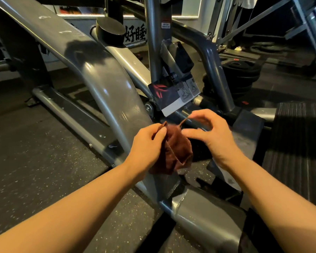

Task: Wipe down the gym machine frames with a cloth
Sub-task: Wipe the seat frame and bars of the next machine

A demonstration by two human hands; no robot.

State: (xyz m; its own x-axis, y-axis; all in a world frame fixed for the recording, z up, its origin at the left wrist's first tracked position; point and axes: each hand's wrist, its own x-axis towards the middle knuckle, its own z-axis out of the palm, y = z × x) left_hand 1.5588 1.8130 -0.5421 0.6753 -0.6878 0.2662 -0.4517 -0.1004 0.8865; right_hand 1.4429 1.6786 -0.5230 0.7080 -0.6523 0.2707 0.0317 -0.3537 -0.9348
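Both hands are on the brown cloth (178, 152) now: left hand (147, 148) pinches its top edge, right hand (211, 136) pinches another corner, just before the grey machine frame (106, 83).

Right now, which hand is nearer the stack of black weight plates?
Right. The right hand is below-left of the weight plates; the left hand is farther left, beyond the cloth.
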